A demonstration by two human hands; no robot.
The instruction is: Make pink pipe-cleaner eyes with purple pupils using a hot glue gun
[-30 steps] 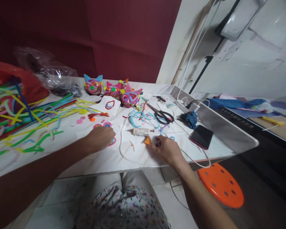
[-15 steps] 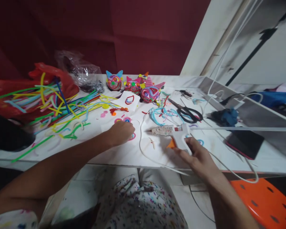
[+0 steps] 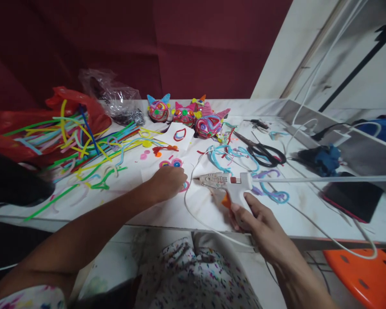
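Observation:
My right hand (image 3: 254,219) is wrapped round the handle of a white hot glue gun (image 3: 239,189) with an orange trigger. Its nozzle points left, close to my left hand (image 3: 169,182). That hand is closed and rests on a sheet of white paper (image 3: 151,174); what its fingers hold, if anything, is hidden. Just beyond it lies a pink ringed piece with a blue eye (image 3: 176,163), and part of another pink curl (image 3: 185,186) shows beside the fingers. A small paper with a teardrop outline (image 3: 180,134) is farther back.
Colourful pipe cleaners (image 3: 70,141) spill from a red plastic bag (image 3: 94,111) at left. Decorated balls with ears (image 3: 209,124) stand at the back. Black-handled scissors (image 3: 265,154), a dark phone-like slab (image 3: 354,199) and a white cable (image 3: 209,225) lie rightward. An orange stool (image 3: 360,274) stands below.
The glue gun has come nearer to my left hand, and purple and blue pipe cleaner pieces behind it are uncovered. My left hand stays closed at its spot; the whole view has shifted slightly.

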